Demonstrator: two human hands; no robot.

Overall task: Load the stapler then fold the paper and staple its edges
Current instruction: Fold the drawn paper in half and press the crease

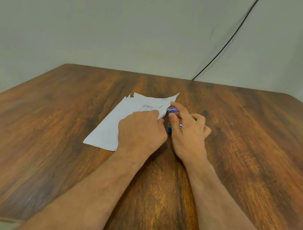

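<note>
A white sheet of paper (118, 121) with a small line drawing lies on the wooden table (43, 148), its far right corner curling up. My left hand (140, 131) rests on the sheet's right edge, and its fingers pinch that edge. Just to the right, my right hand (187, 132) holds a small purple-blue staple box (173, 110) between forefinger and thumb. Under that hand a blue stapler (170, 128) peeks out, mostly hidden.
A black cable (228, 39) runs down the pale wall to the table's back edge. The table's front edge lies close beneath my forearms. A dark red object sits at the far left border.
</note>
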